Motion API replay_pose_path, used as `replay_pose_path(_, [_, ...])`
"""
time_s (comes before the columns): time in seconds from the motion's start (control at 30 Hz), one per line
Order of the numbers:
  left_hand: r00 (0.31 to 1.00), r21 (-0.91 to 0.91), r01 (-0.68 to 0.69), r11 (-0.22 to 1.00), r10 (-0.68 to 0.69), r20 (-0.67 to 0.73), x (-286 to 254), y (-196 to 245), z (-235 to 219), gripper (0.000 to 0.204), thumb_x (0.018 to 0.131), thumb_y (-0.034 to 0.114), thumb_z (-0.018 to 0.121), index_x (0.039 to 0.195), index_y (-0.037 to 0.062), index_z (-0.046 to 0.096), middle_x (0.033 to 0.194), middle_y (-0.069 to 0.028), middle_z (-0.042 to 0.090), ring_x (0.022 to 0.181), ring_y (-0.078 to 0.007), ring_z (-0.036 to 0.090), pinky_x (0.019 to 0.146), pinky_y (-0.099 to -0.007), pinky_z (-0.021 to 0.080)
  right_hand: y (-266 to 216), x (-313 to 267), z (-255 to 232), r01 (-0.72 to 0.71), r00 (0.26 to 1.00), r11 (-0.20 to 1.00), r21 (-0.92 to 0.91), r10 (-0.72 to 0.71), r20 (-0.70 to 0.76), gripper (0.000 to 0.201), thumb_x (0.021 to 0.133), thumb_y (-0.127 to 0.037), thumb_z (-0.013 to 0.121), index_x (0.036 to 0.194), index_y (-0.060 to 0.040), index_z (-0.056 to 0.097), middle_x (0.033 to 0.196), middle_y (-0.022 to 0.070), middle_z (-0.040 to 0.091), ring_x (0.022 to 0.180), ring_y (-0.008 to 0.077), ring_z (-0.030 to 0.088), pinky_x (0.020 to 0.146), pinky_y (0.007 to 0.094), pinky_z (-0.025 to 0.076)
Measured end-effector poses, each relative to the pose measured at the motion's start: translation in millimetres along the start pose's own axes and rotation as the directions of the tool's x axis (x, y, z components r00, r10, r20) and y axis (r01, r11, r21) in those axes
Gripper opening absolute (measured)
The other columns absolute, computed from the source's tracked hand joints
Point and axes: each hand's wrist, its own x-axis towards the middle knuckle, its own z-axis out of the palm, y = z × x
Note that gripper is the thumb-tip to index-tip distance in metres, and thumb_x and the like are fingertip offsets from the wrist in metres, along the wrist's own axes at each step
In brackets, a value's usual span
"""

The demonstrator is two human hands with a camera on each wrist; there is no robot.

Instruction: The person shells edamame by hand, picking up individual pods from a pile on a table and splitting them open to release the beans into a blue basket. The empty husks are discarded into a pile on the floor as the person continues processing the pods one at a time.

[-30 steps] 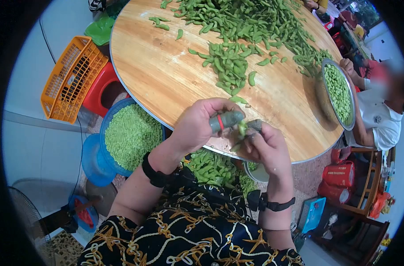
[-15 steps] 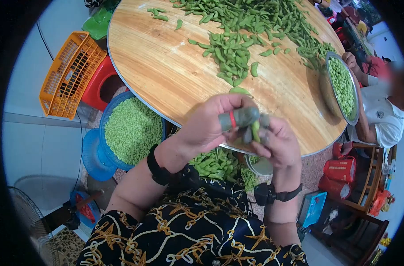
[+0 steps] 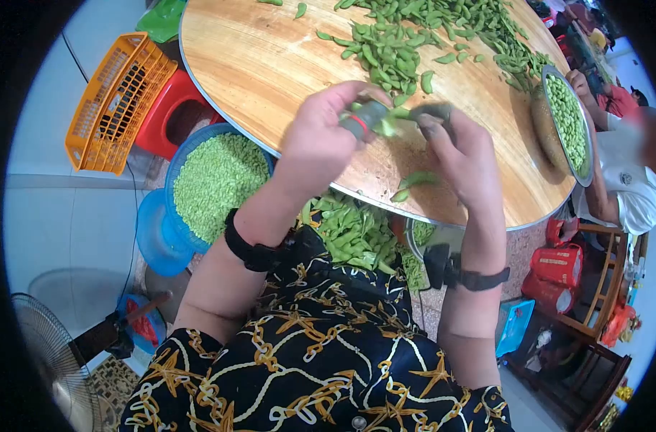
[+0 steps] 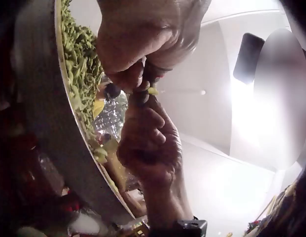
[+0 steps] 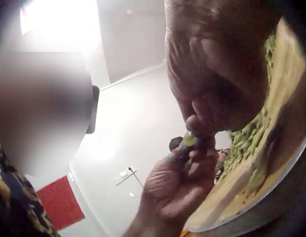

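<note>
A green soybean pod [image 3: 387,129] sits between my fingertips above the near part of the round wooden table [image 3: 270,79]. My left hand [image 3: 319,137] pinches it, a grey sleeve with a red band covering the thumb. Opposite, my right hand [image 3: 470,155] pinches with dark-covered fingertips at the pod's other side. Motion blurs the pod in the head view. In the right wrist view a bit of the pod [image 5: 190,140] shows pale green where the fingertips of both hands meet. Loose pods [image 3: 418,180] lie near the table edge, below the right hand.
A heap of pods [image 3: 385,61] spreads across the table. A metal bowl of shelled beans [image 3: 551,129] stands at the right edge, beside another person. At left are a blue tub of beans [image 3: 220,183], a red stool [image 3: 159,119] and an orange crate [image 3: 112,108]. More pods [image 3: 353,230] sit below the near edge.
Both hands have moved up and farther over the table. They were close together half a second ago and now stand wider apart. Loose pods now show near the edge below the right hand.
</note>
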Motion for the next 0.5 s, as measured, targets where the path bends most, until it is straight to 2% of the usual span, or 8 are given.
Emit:
replay_pose_path(0.03, [1.0,0.001,0.001,1.0,-0.001,0.002,-1.2,-2.8,-6.0,0.035,0.076,-0.009,0.036,0.101,0.0011,0.058,0.085,-0.0031,0.058,0.069,-0.0057,0.05,0.057,-0.0154,0.037,-1.7,4.2,2.9,0.13,0.979,0.936,-0.326,-0.174,-0.108,0.02,0.082,-0.022,0.061,0.093,-0.0054,0.06,0.058,0.0114,0.058,0.051,0.0256,0.057,0.049,0.0352,0.044])
replay_pose_path(0.07, [1.0,-0.042,0.017,0.999,-0.016,0.009,-2.7,-5.0,-11.5,0.036,0.075,-0.01,0.036,0.101,0.0009,0.058,0.084,-0.0031,0.057,0.067,-0.0056,0.048,0.056,-0.0152,0.035,-6.4,4.5,2.0,0.032,0.997,0.858,-0.512,-0.06,-0.039,0.022,0.078,-0.02,0.062,0.093,-0.004,0.059,0.066,0.0205,0.059,0.065,0.037,0.06,0.059,0.0441,0.047])
replay_pose_path(0.23, [0.99,0.042,0.138,0.99,-0.139,0.038,-22.3,-6.9,-8.1,0.03,0.082,-0.006,0.039,0.104,0.0,0.059,0.085,-0.0026,0.059,0.072,-0.0057,0.053,0.059,-0.0168,0.04,3.1,3.7,14.1,0.069,0.996,0.741,-0.668,-0.086,0.007,0.016,0.078,-0.015,0.06,0.09,-0.0046,0.059,0.069,0.0227,0.058,0.068,0.0382,0.059,0.061,0.0457,0.046])
replay_pose_path(0.33, [0.989,0.298,0.077,0.951,-0.11,0.097,-27.2,-4.4,-6.4,0.022,0.088,0.004,0.049,0.106,0.0023,0.06,0.084,0.0019,0.059,0.07,-0.0038,0.053,0.059,-0.0178,0.041,10.0,0.4,6.8,0.189,0.963,0.855,-0.483,-0.257,-0.08,0.013,0.08,-0.015,0.06,0.086,-0.0034,0.059,0.059,0.0158,0.058,0.056,0.0298,0.059,0.052,0.0389,0.046])
replay_pose_path(0.37, [0.993,0.386,0.048,0.921,-0.087,0.084,-27.1,-2.6,-5.1,0.021,0.088,0.007,0.052,0.107,0.0033,0.06,0.083,0.0032,0.058,0.068,-0.0032,0.052,0.058,-0.0179,0.041,6.1,-4.4,0.6,-0.071,0.997,0.997,-0.043,0.07,-0.023,0.013,0.082,-0.015,0.059,0.085,-0.003,0.058,0.056,0.009,0.055,0.049,0.0209,0.053,0.047,0.0321,0.042])
replay_pose_path(0.4, [0.994,0.236,0.096,0.967,-0.106,0.033,-24.8,-1.4,-2.1,0.024,0.087,0.008,0.054,0.111,0.0019,0.058,0.083,0.0033,0.057,0.065,-0.0027,0.05,0.056,-0.0161,0.039,2.4,-9.1,-3.7,-0.373,0.928,0.852,0.368,0.331,0.172,0.013,0.084,-0.015,0.058,0.084,-0.0026,0.058,0.053,0.0022,0.051,0.043,0.0119,0.048,0.041,0.0254,0.038])
replay_pose_path(0.43, [0.994,0.235,0.091,0.968,-0.102,0.034,-22.7,-2.3,-3.1,0.024,0.087,0.008,0.054,0.111,0.0019,0.058,0.083,0.0033,0.057,0.065,-0.0027,0.05,0.056,-0.0161,0.039,2.0,-13.4,-5.7,-0.369,0.929,0.854,0.366,0.329,0.17,0.013,0.084,-0.015,0.058,0.084,-0.0026,0.058,0.053,0.0022,0.051,0.043,0.0119,0.048,0.041,0.0254,0.038])
replay_pose_path(0.5, [0.948,-0.311,0.294,0.904,-0.235,0.213,-19.4,-7.1,-7.0,0.032,0.085,0.006,0.056,0.117,-0.0001,0.053,0.087,0.0012,0.059,0.064,-0.0021,0.05,0.053,-0.0133,0.036,3.2,-21.8,-6.7,-0.503,0.864,0.462,0.731,0.242,0.442,0.014,0.088,-0.016,0.056,0.087,-0.0024,0.057,0.053,-0.0065,0.042,0.041,0.0007,0.033,0.038,0.0163,0.025])
